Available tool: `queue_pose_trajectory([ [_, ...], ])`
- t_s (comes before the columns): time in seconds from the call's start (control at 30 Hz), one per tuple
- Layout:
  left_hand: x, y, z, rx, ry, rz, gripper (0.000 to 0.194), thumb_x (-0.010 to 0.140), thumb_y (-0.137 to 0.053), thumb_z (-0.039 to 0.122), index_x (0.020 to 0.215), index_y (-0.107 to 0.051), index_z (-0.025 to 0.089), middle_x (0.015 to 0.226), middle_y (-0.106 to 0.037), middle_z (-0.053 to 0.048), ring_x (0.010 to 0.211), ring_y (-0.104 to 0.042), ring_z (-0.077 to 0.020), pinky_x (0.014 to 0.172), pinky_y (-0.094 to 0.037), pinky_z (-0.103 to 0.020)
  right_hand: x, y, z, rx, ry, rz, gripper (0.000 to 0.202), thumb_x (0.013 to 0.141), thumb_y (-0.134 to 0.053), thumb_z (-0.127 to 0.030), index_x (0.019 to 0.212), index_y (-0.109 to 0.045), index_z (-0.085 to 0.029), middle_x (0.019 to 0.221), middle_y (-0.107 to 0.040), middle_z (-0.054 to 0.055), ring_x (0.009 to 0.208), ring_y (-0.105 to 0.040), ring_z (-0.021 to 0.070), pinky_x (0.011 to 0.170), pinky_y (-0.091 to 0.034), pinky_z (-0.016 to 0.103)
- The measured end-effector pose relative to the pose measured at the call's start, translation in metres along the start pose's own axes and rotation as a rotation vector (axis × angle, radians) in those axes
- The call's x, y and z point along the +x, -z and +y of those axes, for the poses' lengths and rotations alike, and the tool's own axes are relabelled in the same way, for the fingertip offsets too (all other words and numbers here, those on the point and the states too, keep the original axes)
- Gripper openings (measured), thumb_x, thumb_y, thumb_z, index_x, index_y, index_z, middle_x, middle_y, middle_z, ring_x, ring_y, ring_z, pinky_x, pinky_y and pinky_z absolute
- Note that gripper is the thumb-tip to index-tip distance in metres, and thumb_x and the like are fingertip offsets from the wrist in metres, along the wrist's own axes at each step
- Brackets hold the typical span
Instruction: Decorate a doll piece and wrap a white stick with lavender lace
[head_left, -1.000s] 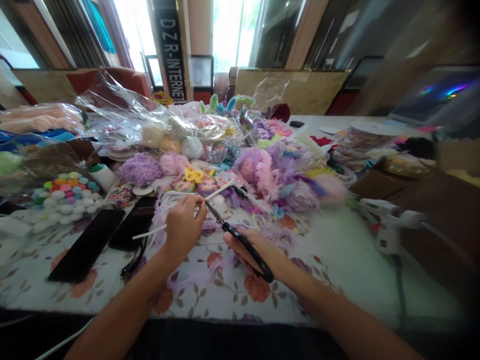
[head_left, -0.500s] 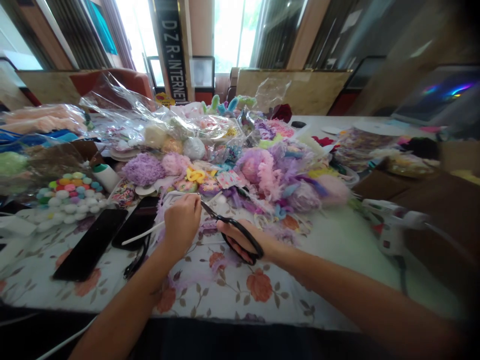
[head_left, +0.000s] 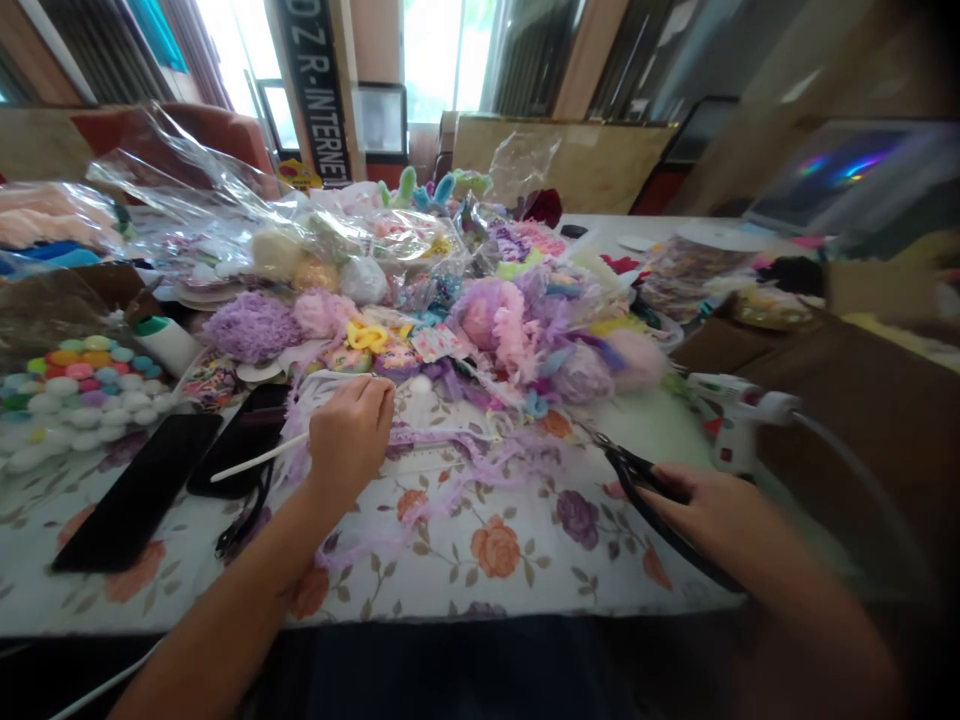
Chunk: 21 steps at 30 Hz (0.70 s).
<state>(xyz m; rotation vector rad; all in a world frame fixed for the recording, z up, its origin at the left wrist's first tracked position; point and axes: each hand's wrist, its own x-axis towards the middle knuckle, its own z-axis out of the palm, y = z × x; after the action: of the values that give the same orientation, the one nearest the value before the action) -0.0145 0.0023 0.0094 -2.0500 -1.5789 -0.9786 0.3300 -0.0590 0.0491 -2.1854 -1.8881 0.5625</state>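
Observation:
My left hand [head_left: 349,428] is closed round a thin white stick [head_left: 259,458], which sticks out to the lower left. White and lilac material shows beside my fingertips, too small to make out. At the right, my right hand [head_left: 694,505] holds black-handled scissors [head_left: 637,480], their blades pointing up and to the left above the flowered cloth. Lilac fluffy trim [head_left: 450,490] lies loosely on the cloth between my two hands.
Two black phones [head_left: 139,490] lie left of my left arm. Pompoms [head_left: 97,390] sit beyond them. Purple and pink yarn [head_left: 499,325] is heaped behind my hands. A white glue gun [head_left: 739,415] and brown cardboard [head_left: 840,400] stand at the right.
My right hand has moved away to the right with the scissors, from close beside my left hand. My left hand keeps its closed hold. The view has shifted slightly.

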Motion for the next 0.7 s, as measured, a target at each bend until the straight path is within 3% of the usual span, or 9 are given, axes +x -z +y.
queue_pose_trajectory([
  [0.1, -0.001, 0.0, 0.003, -0.027, -0.038, 0.012, 0.019, 0.092, -0.049, 0.025, 0.085, -0.065, 0.018, 0.083, -0.071, -0.006, 0.077, -0.064, -0.0211, 0.066, -0.043, -0.03, 0.001, -0.008, 0.017, -0.125, -0.069, 0.034, 0.031, 0.081, -0.055, -0.042, 0.056, -0.056, -0.024, 0.066, -0.069, 0.013, 0.063, -0.062, 0.0268, 0.056, -0.038, 0.035],
  [0.27, -0.004, -0.003, 0.0, -0.114, -0.065, 0.011, 0.019, 0.093, -0.046, 0.025, 0.089, -0.064, 0.018, 0.085, -0.071, -0.007, 0.079, -0.064, -0.0202, 0.071, -0.046, -0.03, 0.021, -0.028, 0.021, -0.217, -0.047, 0.167, 0.029, 0.077, -0.057, -0.048, 0.069, -0.068, -0.021, 0.071, -0.07, 0.012, 0.063, -0.063, 0.0289, 0.052, -0.038, 0.034],
  [0.37, -0.005, -0.005, -0.002, -0.17, -0.09, -0.015, 0.02, 0.094, -0.045, 0.023, 0.095, -0.064, 0.018, 0.088, -0.07, -0.008, 0.084, -0.064, -0.0204, 0.076, -0.048, -0.032, 0.027, -0.031, 0.015, -0.253, 0.093, 0.37, 0.029, 0.078, -0.058, -0.042, 0.085, -0.073, -0.019, 0.082, -0.072, 0.014, 0.075, -0.065, 0.0321, 0.059, -0.044, 0.037],
  [0.47, -0.002, -0.005, 0.002, -0.266, -0.134, -0.058, 0.026, 0.094, -0.04, 0.017, 0.106, -0.063, 0.016, 0.096, -0.066, -0.011, 0.091, -0.061, -0.0212, 0.081, -0.049, -0.034, 0.027, -0.031, -0.012, -0.11, 0.285, 0.538, 0.029, 0.086, -0.051, -0.035, 0.094, -0.072, -0.017, 0.096, -0.071, 0.015, 0.091, -0.064, 0.0325, 0.077, -0.048, 0.044],
  [0.53, 0.002, -0.002, 0.01, -0.394, -0.172, -0.086, 0.03, 0.095, -0.037, 0.013, 0.111, -0.061, 0.016, 0.099, -0.063, -0.012, 0.093, -0.06, -0.0195, 0.082, -0.049, -0.033, 0.027, -0.032, -0.042, 0.181, 0.41, 0.44, 0.025, 0.088, -0.053, -0.035, 0.095, -0.072, -0.02, 0.097, -0.072, 0.011, 0.091, -0.065, 0.0282, 0.083, -0.049, 0.041],
  [0.67, 0.012, 0.006, 0.031, -0.616, -0.238, -0.093, 0.029, 0.096, -0.038, 0.014, 0.112, -0.062, 0.02, 0.093, -0.059, -0.007, 0.086, -0.058, -0.0147, 0.077, -0.05, -0.028, 0.036, -0.043, -0.105, 0.804, 0.516, -0.17, 0.032, 0.081, -0.066, -0.038, 0.11, -0.067, -0.024, 0.09, -0.073, 0.003, 0.078, -0.067, 0.02, 0.069, -0.052, 0.032],
  [0.7, 0.014, 0.007, 0.036, -0.641, -0.238, -0.085, 0.028, 0.096, -0.039, 0.015, 0.111, -0.062, 0.021, 0.09, -0.058, -0.006, 0.083, -0.058, -0.0141, 0.075, -0.05, -0.027, 0.039, -0.047, -0.117, 0.927, 0.516, -0.256, 0.028, 0.08, -0.067, -0.036, 0.106, -0.069, -0.025, 0.086, -0.072, 0.001, 0.075, -0.066, 0.0176, 0.07, -0.052, 0.03],
])
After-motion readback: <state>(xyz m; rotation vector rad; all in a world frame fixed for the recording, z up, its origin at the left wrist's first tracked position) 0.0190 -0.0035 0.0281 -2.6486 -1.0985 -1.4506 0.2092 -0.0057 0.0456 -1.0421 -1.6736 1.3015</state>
